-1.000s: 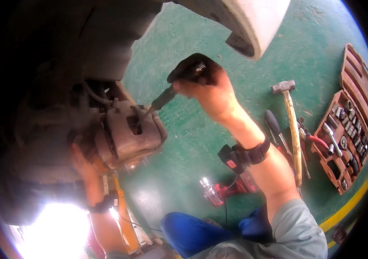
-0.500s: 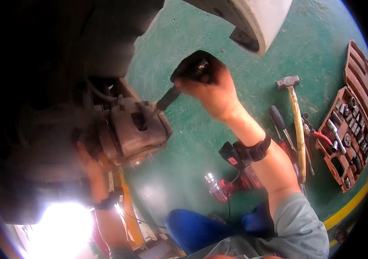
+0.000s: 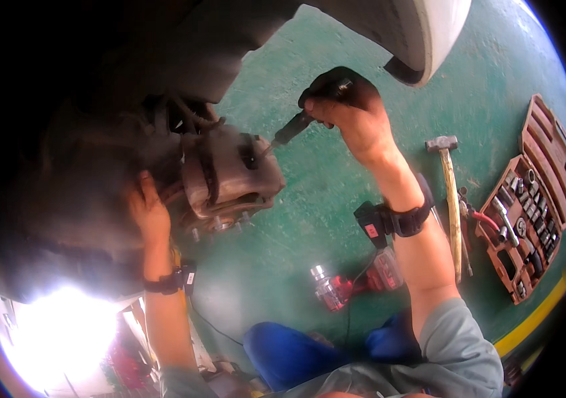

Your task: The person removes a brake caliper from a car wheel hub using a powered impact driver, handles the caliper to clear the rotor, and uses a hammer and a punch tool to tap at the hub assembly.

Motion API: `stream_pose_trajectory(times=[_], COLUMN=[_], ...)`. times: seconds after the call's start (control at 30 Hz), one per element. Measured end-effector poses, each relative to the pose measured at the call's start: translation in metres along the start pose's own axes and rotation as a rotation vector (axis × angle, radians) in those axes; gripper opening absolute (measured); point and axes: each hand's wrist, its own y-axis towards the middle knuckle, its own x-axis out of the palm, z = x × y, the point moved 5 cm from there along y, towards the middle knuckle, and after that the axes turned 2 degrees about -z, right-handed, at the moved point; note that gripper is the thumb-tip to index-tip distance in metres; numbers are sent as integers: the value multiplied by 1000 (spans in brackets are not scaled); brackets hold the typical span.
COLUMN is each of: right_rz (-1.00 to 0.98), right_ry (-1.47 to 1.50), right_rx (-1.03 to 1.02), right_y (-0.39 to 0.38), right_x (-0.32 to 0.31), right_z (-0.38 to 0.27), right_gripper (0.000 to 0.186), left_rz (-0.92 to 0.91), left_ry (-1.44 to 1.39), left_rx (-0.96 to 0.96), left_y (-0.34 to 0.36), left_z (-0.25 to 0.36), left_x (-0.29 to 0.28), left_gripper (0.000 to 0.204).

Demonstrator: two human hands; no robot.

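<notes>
A brake caliper [image 3: 233, 176] sits left of the middle, brownish grey, with an opening in its face. Wrapped in my right hand [image 3: 356, 109], at the caliper's upper right, is what looks like a screwdriver [image 3: 291, 127] with a thick black handle and a shiny metal end. Its thin shaft reaches to the edge of the caliper's opening; whether it goes inside, I cannot tell. To the left of the caliper, my left hand [image 3: 150, 209] lies with fingers stretched out against a dark, shadowed part. Wheel studs [image 3: 220, 224] stick out below the caliper.
White bodywork [image 3: 432, 40] hangs at the top. On the green floor [image 3: 309, 219] lie a red cordless impact wrench [image 3: 353, 285], a wooden-handled hammer [image 3: 450, 192], red-handled pliers [image 3: 485, 219] and an open socket case [image 3: 528, 219]. A bright light [image 3: 64, 338] glares at lower left.
The view has shifted, so the caliper appears farther right. My left hand's fingers now show more plainly, stretched out. My right hand keeps hold of the screwdriver, and more of its thin shaft shows.
</notes>
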Motion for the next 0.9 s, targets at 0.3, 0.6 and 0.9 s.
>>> stream_pose_trajectory(times=[0.3,0.6,0.9], right_rz=[46,113,218], right_ry=[-393,-153,-228], right_rx=[-176,-42,-157], right_y=[-17,-10,-14], right_x=[59,36,55], right_z=[-42,16,14], right_gripper=[34,24,22], left_rz=[75,33,152], left_ry=[161,142,147], left_rx=[158,178,328], left_y=[-13,-10,-10], left_z=[30,30,28], left_x=[-2,1,0], left_gripper=[59,60,48])
